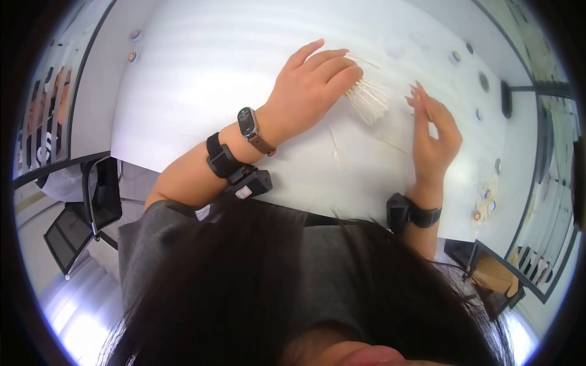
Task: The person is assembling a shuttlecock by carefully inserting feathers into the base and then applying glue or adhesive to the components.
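Note:
My left hand [320,82] is closed around a bundle of cotton swabs [369,100] above the white table [201,79]. The free ends of the swabs fan out to the lower right; the upper ends are hidden by my fingers. To the right of the bundle, my right hand [434,131] is raised with its fingers bent and the fingertips close to the thumb. No thing shows between those fingers. One loose swab [366,61] lies just beyond my left fingers, and another swab [390,144] lies between my hands. A further thin stick [334,143] is nearer my body.
Small round pieces [134,35] are at the table's far left, with another round piece [456,56] at the far right. Pale scattered bits [488,192] lie by the right edge. A black chair [82,226] stands left, and an open cardboard box [493,274] is below right.

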`<state>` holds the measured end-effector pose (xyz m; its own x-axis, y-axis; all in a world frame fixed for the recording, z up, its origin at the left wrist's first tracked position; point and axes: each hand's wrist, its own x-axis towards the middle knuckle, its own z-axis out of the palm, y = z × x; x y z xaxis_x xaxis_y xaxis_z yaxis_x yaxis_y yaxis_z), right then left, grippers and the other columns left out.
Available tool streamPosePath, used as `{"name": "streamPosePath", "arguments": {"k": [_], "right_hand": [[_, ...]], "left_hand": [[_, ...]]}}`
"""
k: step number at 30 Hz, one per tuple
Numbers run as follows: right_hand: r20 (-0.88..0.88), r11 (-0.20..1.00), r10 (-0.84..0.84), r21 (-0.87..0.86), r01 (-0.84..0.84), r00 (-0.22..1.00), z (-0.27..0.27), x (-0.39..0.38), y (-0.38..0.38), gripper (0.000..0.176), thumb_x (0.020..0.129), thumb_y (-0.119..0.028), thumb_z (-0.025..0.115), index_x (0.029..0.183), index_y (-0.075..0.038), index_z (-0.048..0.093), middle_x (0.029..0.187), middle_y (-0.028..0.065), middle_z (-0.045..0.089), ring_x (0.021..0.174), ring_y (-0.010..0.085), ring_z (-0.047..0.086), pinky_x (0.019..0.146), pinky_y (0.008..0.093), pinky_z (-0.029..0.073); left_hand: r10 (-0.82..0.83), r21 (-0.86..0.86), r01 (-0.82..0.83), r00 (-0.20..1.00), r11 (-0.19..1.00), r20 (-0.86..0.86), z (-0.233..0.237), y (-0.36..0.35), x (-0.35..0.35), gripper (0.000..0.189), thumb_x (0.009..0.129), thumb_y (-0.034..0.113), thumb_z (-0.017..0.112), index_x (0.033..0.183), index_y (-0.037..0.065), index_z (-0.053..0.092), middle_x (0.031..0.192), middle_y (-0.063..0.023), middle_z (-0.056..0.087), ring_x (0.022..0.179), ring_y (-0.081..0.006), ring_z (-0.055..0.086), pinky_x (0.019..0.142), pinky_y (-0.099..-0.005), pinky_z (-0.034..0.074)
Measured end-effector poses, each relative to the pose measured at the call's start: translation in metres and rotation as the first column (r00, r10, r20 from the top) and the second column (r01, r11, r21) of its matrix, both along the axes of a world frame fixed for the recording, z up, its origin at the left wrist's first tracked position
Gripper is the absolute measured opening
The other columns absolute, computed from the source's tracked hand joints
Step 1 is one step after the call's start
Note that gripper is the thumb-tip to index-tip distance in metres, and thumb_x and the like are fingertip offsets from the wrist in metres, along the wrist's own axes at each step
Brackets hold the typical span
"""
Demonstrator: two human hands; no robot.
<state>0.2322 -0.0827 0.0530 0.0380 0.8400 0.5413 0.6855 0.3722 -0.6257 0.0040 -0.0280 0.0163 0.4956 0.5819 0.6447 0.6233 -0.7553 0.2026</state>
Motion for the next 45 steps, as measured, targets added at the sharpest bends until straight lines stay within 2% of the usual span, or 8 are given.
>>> {"name": "streamPosePath", "arguments": {"k": [10,16,20,26,31,35,41,45], "right_hand": [[0.092,1.0,-0.002,-0.004,0.002,0.996,0.004,0.003,-0.004,0.02,0.09,0.004,0.065,0.108,0.003,0.073,0.097,0.0143,0.075,0.08,0.019,0.072,0.073,0.0259,0.055],[-0.591,0.989,0.05,-0.082,-0.122,0.805,0.007,-0.002,-0.019,0.01,0.092,0.004,0.065,0.1,0.005,0.07,0.088,0.0149,0.07,0.073,0.0188,0.069,0.063,0.0259,0.053],[-0.631,0.972,0.2,0.032,-0.232,0.75,0.003,-0.003,-0.026,0.008,0.092,0.005,0.064,0.099,0.006,0.068,0.091,0.017,0.067,0.07,0.0198,0.068,0.06,0.0266,0.054],[-0.438,0.985,0.173,0.091,-0.148,0.882,0.011,-0.004,-0.032,0.009,0.09,0.005,0.066,0.099,0.005,0.066,0.091,0.0168,0.067,0.072,0.019,0.067,0.062,0.0284,0.057],[-0.184,0.963,0.197,0.218,-0.156,0.963,0.01,0.0,-0.037,0.016,0.082,0.004,0.074,0.097,0.001,0.07,0.091,0.0143,0.07,0.072,0.0185,0.067,0.063,0.0279,0.055],[-0.002,0.93,0.279,0.251,-0.269,0.96,0.017,-0.014,-0.024,0.022,0.074,0.004,0.08,0.094,-0.004,0.076,0.091,0.0104,0.071,0.068,0.0158,0.064,0.057,0.0241,0.048],[-0.066,0.962,0.222,0.177,-0.207,0.973,0.008,-0.019,-0.02,0.023,0.074,0.003,0.081,0.094,-0.007,0.077,0.085,0.0058,0.068,0.063,0.0107,0.056,0.051,0.0221,0.039],[-0.051,0.961,0.229,0.169,-0.218,0.972,0.007,-0.019,-0.019,0.024,0.073,0.003,0.081,0.095,-0.006,0.078,0.081,0.0036,0.066,0.063,0.0105,0.055,0.051,0.0227,0.038]], "left_hand": [[-0.09,-0.166,0.1,0.994,0.981,0.066,0.004,-0.006,0.001,0.035,0.078,0.007,0.073,0.112,0.013,0.064,0.12,-0.0013,0.069,0.119,-0.0194,0.062,0.114,-0.0455,0.037],[-0.139,-0.252,0.187,0.971,0.95,0.195,0.001,-0.005,-0.007,0.037,0.081,0.017,0.07,0.116,0.009,0.059,0.113,-0.0091,0.069,0.107,-0.0248,0.066,0.112,-0.0479,0.038],[-0.189,-0.239,0.254,0.946,0.937,0.265,0.005,-0.006,-0.006,0.034,0.081,0.017,0.07,0.112,0.008,0.059,0.111,-0.009,0.069,0.105,-0.0249,0.066,0.113,-0.0482,0.038],[-0.298,-0.211,0.336,0.935,0.918,0.193,0.003,0.0,-0.009,0.038,0.08,0.022,0.073,0.113,0.008,0.06,0.104,-0.0075,0.067,0.1,-0.0291,0.062,0.107,-0.0464,0.04],[-0.265,-0.262,0.354,0.91,0.898,0.32,0.005,-0.001,-0.006,0.024,0.078,0.018,0.065,0.1,0.007,0.061,0.084,-0.0077,0.062,0.076,-0.0286,0.056,0.074,-0.0386,0.042],[-0.335,-0.314,0.42,0.897,0.851,0.29,0.006,-0.001,-0.007,0.027,0.077,0.018,0.067,0.101,0.006,0.061,0.088,-0.0088,0.064,0.078,-0.0289,0.057,0.077,-0.0381,0.043],[-0.335,-0.334,0.4,0.912,0.853,0.237,0.007,-0.002,-0.01,0.035,0.075,0.019,0.069,0.106,0.004,0.059,0.095,-0.0109,0.065,0.084,-0.0308,0.059,0.08,-0.0388,0.046],[-0.318,-0.251,0.399,0.896,0.882,0.309,0.007,-0.001,-0.005,0.022,0.078,0.015,0.064,0.098,0.007,0.06,0.085,-0.0076,0.064,0.075,-0.0272,0.058,0.073,-0.037,0.044]]}}
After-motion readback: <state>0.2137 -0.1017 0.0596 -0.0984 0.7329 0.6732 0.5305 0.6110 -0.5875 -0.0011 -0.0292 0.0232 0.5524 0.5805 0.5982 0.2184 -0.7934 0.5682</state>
